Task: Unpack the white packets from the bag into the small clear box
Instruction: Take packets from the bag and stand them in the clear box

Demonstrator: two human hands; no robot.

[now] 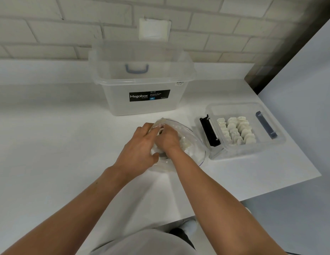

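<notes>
A clear plastic bag (194,142) lies on the white table in front of me, with white packets (192,153) showing through it. My left hand (140,146) grips the bag's left edge at the mouth. My right hand (168,139) reaches inside the bag among the packets; its fingers are hidden, so its hold cannot be seen. To the right stands the small clear box (271,146), holding several white packets (237,130) in rows.
A large clear Megabox tub (142,107) stands behind the bag near the brick wall. The small box has a black latch (209,130) on its left and a blue one (266,124) on its right. The table's right edge (289,184) runs close past the small box.
</notes>
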